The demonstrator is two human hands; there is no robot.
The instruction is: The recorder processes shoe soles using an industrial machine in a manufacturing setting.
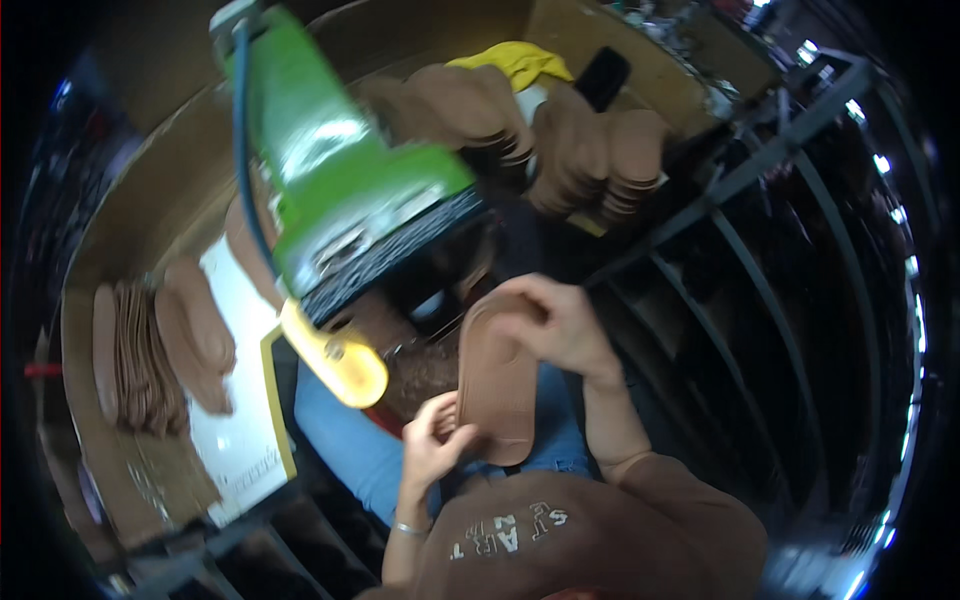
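A brown shoe sole [498,385] is held upright lengthwise in front of my body, above my lap. My right hand [562,325] grips its far end, thumb on the upper face and fingers round the outer edge. Near the lower left edge, my left hand [437,440] holds the sole with curled fingers and thumb. Just beyond the sole stands a green machine [330,160] with a dark lower edge. A yellow rounded arm [335,358] juts from the machine, left of the sole. What lies under the machine's head is dark and partly hidden.
Rows of brown soles [140,355] lie at the left on a cardboard-lined surface [170,480], beside a white board [235,450]. More stacked soles [600,160] sit at the back, near a yellow cloth [515,62]. A metal rack [735,235] stands at the right.
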